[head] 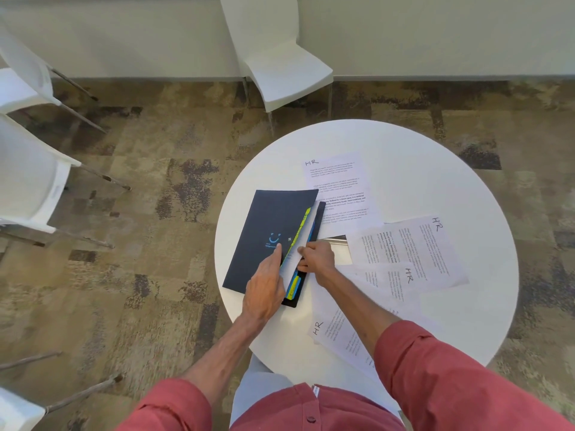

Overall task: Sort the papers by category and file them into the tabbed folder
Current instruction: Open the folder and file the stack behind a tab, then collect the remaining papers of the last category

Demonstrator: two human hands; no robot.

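Matte navy folder (267, 231), bright-tabbed, on the smooth round white table (404, 157). My left hand (264, 290) presses its cover with a straight forefinger; my right hand (317, 256) pinches a thin white sheet (292, 260) at its open edge.

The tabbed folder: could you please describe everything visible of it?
The dark navy folder looks like card, with a blue smile logo and yellow-green and blue tabs. It lies angled on the white table, slightly open; the left hand presses its cover, the right hand pinches a white sheet in its opening.
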